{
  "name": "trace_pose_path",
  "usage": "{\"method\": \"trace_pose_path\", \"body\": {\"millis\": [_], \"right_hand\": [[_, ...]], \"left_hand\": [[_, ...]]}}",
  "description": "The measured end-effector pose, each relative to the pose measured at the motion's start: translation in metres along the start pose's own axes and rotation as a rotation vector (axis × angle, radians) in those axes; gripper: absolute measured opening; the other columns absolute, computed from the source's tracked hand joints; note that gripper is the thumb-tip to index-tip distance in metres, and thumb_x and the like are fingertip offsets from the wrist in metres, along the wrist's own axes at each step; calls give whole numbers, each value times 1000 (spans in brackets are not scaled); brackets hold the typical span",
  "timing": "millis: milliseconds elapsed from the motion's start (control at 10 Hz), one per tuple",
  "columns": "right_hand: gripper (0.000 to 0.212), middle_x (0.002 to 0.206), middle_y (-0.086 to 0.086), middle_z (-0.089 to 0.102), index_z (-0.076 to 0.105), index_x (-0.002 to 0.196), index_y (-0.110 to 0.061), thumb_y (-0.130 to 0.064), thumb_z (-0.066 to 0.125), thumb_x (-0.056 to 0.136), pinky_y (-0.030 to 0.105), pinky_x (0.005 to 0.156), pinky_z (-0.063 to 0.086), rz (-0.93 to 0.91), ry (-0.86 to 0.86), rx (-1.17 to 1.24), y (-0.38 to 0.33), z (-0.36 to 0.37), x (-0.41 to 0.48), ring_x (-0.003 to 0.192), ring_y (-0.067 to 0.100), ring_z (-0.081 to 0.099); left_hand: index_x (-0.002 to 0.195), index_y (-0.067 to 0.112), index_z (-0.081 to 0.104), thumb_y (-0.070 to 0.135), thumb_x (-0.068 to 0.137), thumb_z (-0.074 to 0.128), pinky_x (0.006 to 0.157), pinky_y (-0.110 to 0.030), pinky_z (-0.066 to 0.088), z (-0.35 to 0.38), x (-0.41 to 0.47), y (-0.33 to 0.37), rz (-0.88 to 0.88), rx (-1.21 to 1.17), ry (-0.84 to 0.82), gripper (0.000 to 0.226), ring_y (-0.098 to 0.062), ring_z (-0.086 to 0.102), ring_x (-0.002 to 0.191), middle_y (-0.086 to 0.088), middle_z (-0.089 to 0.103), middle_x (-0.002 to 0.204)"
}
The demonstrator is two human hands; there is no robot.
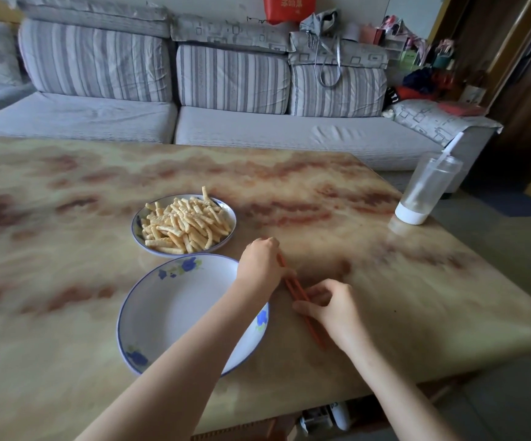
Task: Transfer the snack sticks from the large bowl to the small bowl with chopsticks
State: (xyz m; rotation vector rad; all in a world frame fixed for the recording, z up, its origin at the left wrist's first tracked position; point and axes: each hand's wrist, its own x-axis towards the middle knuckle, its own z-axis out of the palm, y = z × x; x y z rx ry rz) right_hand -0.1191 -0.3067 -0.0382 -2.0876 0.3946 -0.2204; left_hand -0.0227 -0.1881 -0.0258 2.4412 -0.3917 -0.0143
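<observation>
A bowl with a blue rim [137, 224] stands mid-table, heaped with yellow crinkled snack sticks [184, 222]. Just in front of it sits an empty white bowl with blue flowers [175, 307]; my left forearm crosses over its right side. A pair of red chopsticks [296, 289] lies on the table to the right of the empty bowl. My left hand [259, 265] is curled over their far end. My right hand [331, 308] pinches them near the middle with thumb and fingers. The near ends of the chopsticks are hidden under my right hand.
A clear plastic bottle with a white base and a straw [423, 192] stands near the table's right edge. The marble-patterned table [385, 281] ends close to my right arm. A grey striped sofa [232, 128] runs behind the table.
</observation>
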Motion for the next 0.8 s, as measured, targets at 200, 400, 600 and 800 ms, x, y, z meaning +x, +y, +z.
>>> {"method": "trace_pose_path", "body": {"millis": [200, 400, 600, 800], "right_hand": [[26, 56, -3, 50, 65, 83, 3, 2, 83, 64, 15, 46, 35, -8, 22, 41, 5, 3, -1, 43, -2, 49], [31, 70, 0, 51, 64, 86, -2, -5, 86, 64, 13, 51, 36, -36, 31, -1, 8, 3, 1, 57, 4, 45], [36, 92, 9, 56, 63, 92, -7, -12, 87, 64, 10, 56, 34, -46, 26, -29, 15, 0, 6, 70, 8, 47], [32, 98, 10, 61, 64, 89, -13, -18, 87, 66, 13, 65, 38, -39, 12, 94, 11, -6, 7, 82, 13, 55]], "left_hand": [[95, 25, 69, 70, 64, 69, 80, -28, 29, 2, 2, -8, 43, 267, 32, 55, -23, 46, 106, 6, 62, 101], [106, 27, 68, 66, 63, 73, 85, -27, 29, -1, 0, -8, 34, 246, 23, 59, -22, 41, 110, 6, 58, 107], [103, 27, 68, 64, 63, 75, 82, -27, 27, -3, 0, -7, 42, 223, 33, 55, -22, 44, 110, 4, 57, 106], [106, 24, 68, 50, 77, 71, 86, -28, 36, -7, 2, -4, 16, 51, 80, 39, -24, 47, 110, 2, 64, 110]]}}
